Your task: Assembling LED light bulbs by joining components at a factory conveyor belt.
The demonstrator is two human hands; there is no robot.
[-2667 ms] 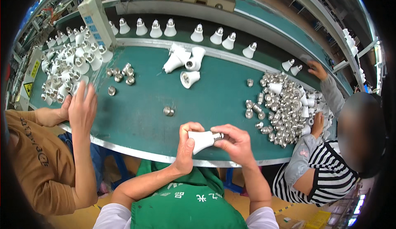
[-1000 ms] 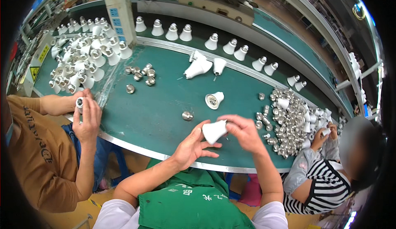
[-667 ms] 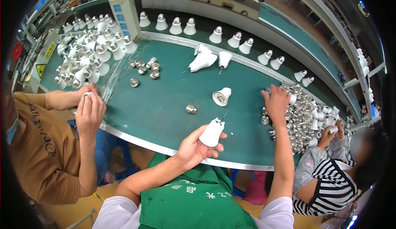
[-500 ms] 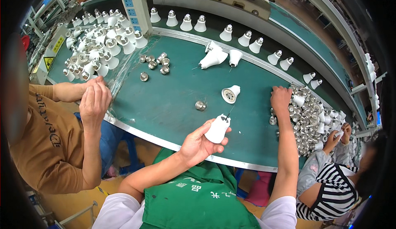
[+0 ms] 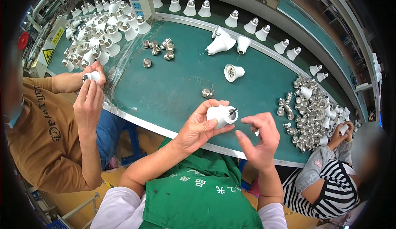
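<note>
My left hand point(image 5: 194, 132) is closed around a white bulb housing point(image 5: 216, 115), its narrow open end turned to the right with a dark wire showing there. Close by on the right, my right hand point(image 5: 264, 140) has its thumb and forefinger apart. A small piece of metal, seemingly a screw cap point(image 5: 256, 132), shows in its curled fingers, mostly hidden. A loose metal screw cap point(image 5: 207, 93) lies on the green table point(image 5: 173, 88) just beyond my left hand. Farther off, another white housing point(image 5: 234, 72) lies on its side.
Heaped metal caps point(image 5: 307, 117) cover the right side. Several caps point(image 5: 159, 49) and white housings point(image 5: 220, 44) lie farther back, and assembled housings point(image 5: 232, 19) stand along the dark belt. More fill the left point(image 5: 95, 39). Co-workers sit on both sides; the left one's hands point(image 5: 88, 88) handle a white housing.
My right hand has come from the cap heap to beside the left hand, now with a small metal piece. My left hand has tipped the housing's narrow end rightward.
</note>
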